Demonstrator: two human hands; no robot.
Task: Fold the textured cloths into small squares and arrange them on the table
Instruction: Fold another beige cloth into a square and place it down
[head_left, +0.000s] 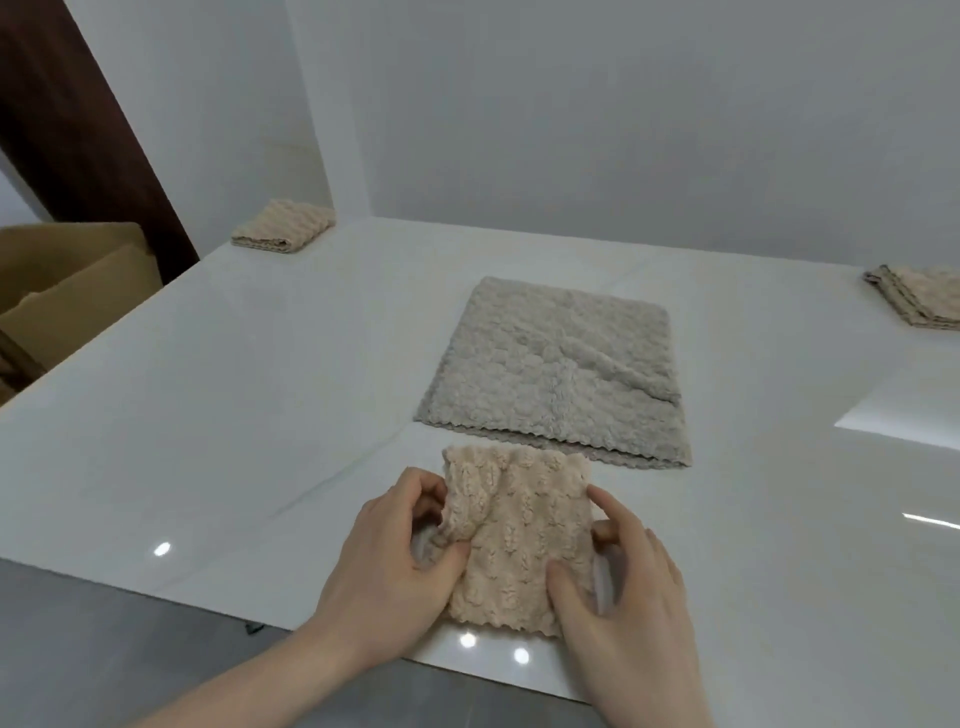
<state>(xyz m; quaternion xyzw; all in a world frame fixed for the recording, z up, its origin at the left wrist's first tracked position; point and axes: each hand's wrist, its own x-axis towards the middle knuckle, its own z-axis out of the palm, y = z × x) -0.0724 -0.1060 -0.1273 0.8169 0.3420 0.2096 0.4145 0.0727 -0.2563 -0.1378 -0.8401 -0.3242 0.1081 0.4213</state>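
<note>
My left hand pinches the beige cloth at lower centre of the desk; my right hand holds its other edge. I'd align edges squarely before pressing flat.

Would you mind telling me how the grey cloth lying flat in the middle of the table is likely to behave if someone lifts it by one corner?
The grey cloth would probably droop and unfold, since it shows soft creases and loose layered edges. It looks light for its area, being thin plush fabric. Pushed across the glossy table, it would likely slide or bunch up.
</note>
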